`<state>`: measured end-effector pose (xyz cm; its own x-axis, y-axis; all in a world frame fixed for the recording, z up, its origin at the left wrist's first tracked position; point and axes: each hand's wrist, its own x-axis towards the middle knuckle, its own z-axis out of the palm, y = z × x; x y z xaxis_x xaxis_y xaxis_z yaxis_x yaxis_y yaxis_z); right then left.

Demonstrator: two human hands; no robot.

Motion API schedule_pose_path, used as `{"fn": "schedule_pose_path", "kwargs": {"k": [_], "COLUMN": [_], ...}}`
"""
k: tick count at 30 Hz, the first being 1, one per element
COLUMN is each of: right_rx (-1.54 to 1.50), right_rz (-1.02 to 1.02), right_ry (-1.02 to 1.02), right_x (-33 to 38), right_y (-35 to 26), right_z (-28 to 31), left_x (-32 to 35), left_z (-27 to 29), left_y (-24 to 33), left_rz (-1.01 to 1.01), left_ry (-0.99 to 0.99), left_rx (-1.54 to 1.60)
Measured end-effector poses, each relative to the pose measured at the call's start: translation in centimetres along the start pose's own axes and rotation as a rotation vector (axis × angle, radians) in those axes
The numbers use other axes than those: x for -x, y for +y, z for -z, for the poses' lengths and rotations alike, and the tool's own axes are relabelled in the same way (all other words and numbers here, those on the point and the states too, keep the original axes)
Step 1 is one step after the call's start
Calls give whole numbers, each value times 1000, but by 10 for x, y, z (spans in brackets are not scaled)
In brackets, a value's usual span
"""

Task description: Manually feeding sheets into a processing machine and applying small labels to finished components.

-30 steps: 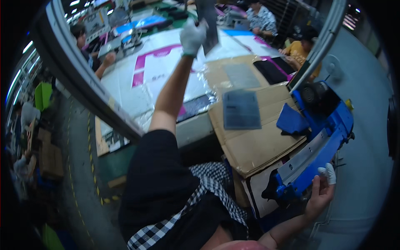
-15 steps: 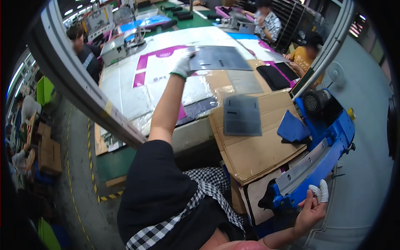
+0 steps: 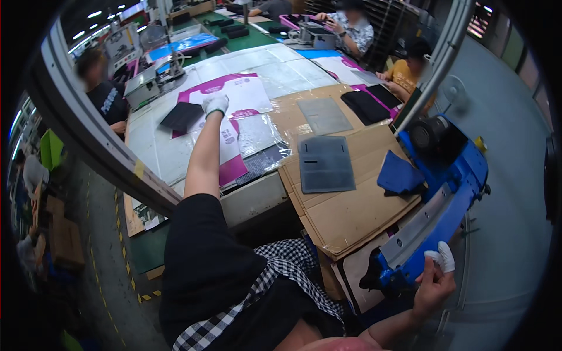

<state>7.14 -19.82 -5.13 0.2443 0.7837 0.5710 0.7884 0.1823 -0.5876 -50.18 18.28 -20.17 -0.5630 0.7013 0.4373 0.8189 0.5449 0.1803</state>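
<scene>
My left hand point(image 3: 216, 105), in a white glove, reaches far out over the worktable. Its fingers are closed at the right edge of a dark flat panel point(image 3: 181, 117), which lies tilted to the hand's left. White and magenta printed sheets point(image 3: 241, 93) lie under and beside that hand. At the lower right, my right hand point(image 3: 436, 285) is raised with curled fingers, white covers on the fingertips. Nothing shows between its thumb and fingers. Close by it is a blue machine point(image 3: 448, 219) with a metal bar.
A grey slotted template point(image 3: 326, 164) and dark blue pieces point(image 3: 400, 174) lie on cardboard point(image 3: 369, 212). Farther off are a clear sheet point(image 3: 325, 115) and black pieces point(image 3: 367, 106). A metal post point(image 3: 111, 134) slants at the left. Several people work around the table.
My left hand has moved left. The grey sheet it held flat over the middle is gone from there, and a dark panel now shows at its left. My right hand stays raised.
</scene>
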Motion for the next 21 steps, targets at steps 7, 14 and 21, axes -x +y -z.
{"fn": "schedule_pose_path", "kwargs": {"k": [7,14,21], "right_rx": [14,-69,-116], "right_rz": [-18,-63,-118], "right_ry": [26,71,39], "right_x": [-4,-11,-7], "right_y": [-2,-6,-3], "right_z": [-1,-9,-4], "left_x": [56,142,137], "left_z": [-3,-10,-28], "left_y": [121,239,240], "left_rz": [-518,-835,-842], "left_ry": [-506,-534,-781], "left_rx": [285,393,277]}}
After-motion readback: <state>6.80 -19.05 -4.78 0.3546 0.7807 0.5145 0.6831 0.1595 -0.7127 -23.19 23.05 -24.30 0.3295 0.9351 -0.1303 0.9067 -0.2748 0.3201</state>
